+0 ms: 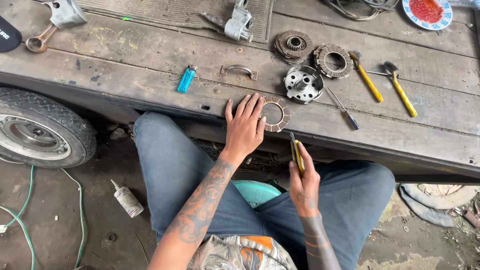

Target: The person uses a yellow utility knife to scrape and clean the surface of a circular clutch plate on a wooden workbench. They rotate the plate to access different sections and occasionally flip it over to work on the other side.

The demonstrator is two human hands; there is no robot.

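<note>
My left hand (244,126) lies flat with fingers spread on the edge of a worn wooden bench (150,60), its fingertips touching a ring-shaped clutch friction plate (276,114). Lower and to the right, my right hand (303,179) is closed around a yellow-and-black handled tool (296,151) that points up toward the plate. Beyond the plate sit a silver clutch hub (303,84), another friction plate (333,61) and a dark clutch assembly (294,46).
On the bench lie a screwdriver (344,109), two yellow-handled brushes (366,76) (400,88), a blue lighter (186,79), a metal handle (240,70), a connecting rod (50,25) and a plate of red food (427,12). A tyre (40,127) and small bottle (127,199) are on the ground.
</note>
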